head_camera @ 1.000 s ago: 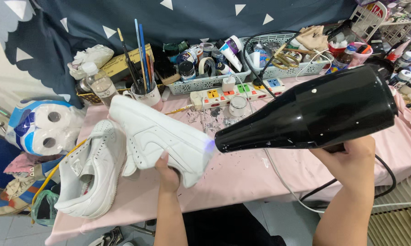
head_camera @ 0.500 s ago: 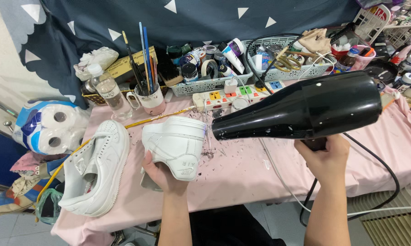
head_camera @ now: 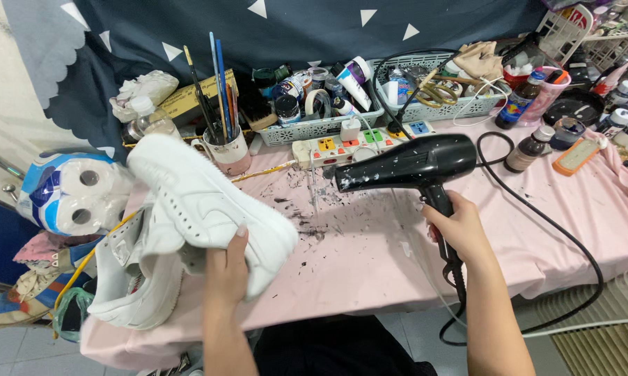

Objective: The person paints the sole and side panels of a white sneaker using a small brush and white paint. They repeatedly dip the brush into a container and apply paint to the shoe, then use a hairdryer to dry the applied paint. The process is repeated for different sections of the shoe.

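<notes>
Gripping a smooth white leather sneaker (head_camera: 209, 209) in left hand (head_camera: 227, 271), right hand (head_camera: 460, 233) clasping glossy black hairdryer (head_camera: 408, 163)

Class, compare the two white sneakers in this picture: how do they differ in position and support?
The held sneaker is lifted off the table, tilted, gripped by the left hand. The other sneaker lies on the pink tablecloth at its left edge, untouched, partly hidden behind the held one. Both are white.
</notes>
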